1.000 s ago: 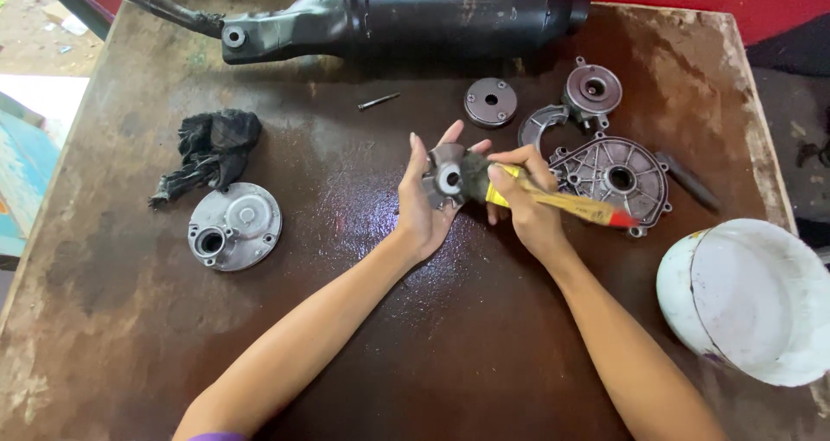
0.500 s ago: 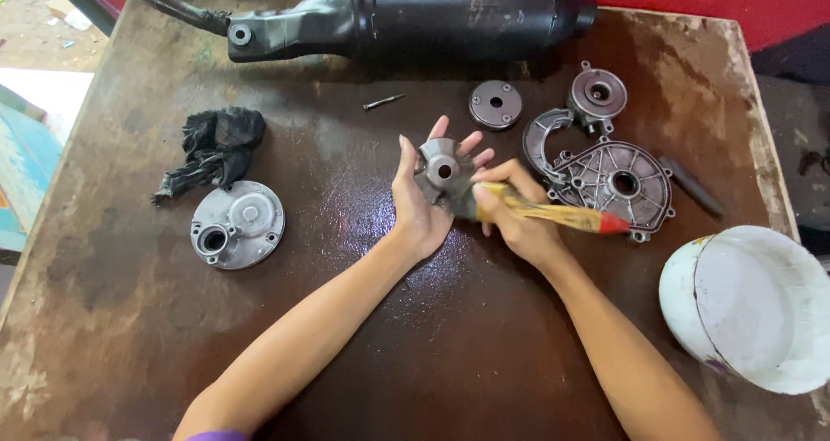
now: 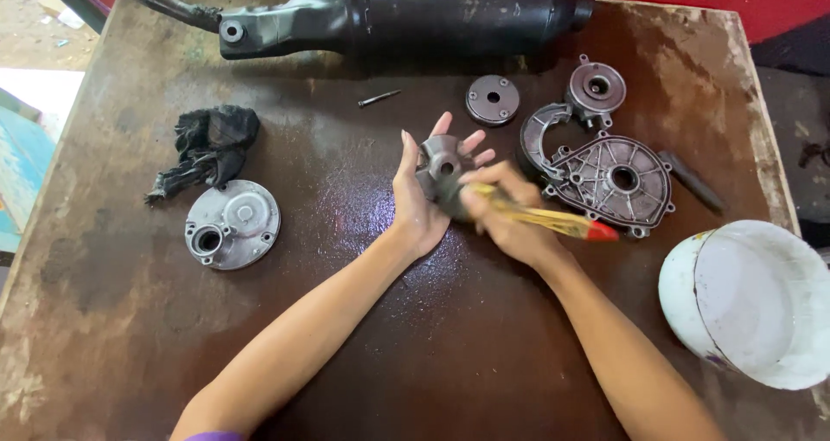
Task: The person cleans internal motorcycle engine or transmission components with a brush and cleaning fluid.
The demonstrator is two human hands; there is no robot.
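The left hand holds a small round metal part up on its open palm, fingers spread wide, just left of the big ribbed metal cover on the brown table. The right hand is closed around a yellow brush with a red tip. The brush has moved lower on the part than a moment ago, and the hand looks blurry. A black rag and a round silver lid lie far to the left of the cover, where they were before.
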